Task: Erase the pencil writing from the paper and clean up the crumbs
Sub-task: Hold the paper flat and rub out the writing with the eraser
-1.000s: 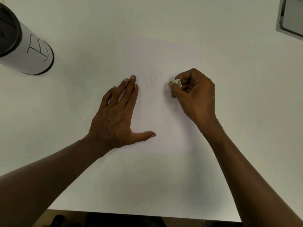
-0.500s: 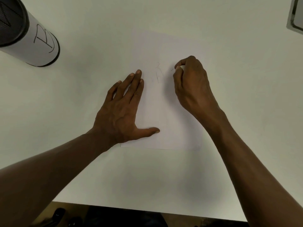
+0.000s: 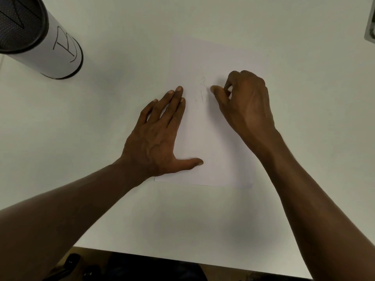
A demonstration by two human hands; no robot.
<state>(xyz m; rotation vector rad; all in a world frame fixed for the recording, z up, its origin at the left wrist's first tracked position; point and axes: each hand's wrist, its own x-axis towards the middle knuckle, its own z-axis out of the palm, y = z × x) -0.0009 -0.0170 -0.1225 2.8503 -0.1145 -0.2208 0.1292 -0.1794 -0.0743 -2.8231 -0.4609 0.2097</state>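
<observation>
A white sheet of paper (image 3: 213, 149) lies on the white table (image 3: 121, 209). Faint pencil marks (image 3: 202, 92) remain near its middle. My left hand (image 3: 158, 136) rests flat on the sheet's left part, fingers spread, thumb pointing right. My right hand (image 3: 245, 106) is just right of the marks, palm down, with its fingers curled and pinched toward the thumb. The small white eraser seen in that pinch a moment earlier is hidden under the fingers. I cannot make out any crumbs.
A white cylinder (image 3: 58, 53) with a black rim and a hand-drawn letter stands at the far left. A grey object (image 3: 370, 33) pokes in at the right edge. The table's front edge (image 3: 182, 258) runs along the bottom, with dark items below it.
My right hand has rolled palm-down and shifted toward the marks, so the eraser that showed at its fingertips is covered. My left hand stays flat on the paper.
</observation>
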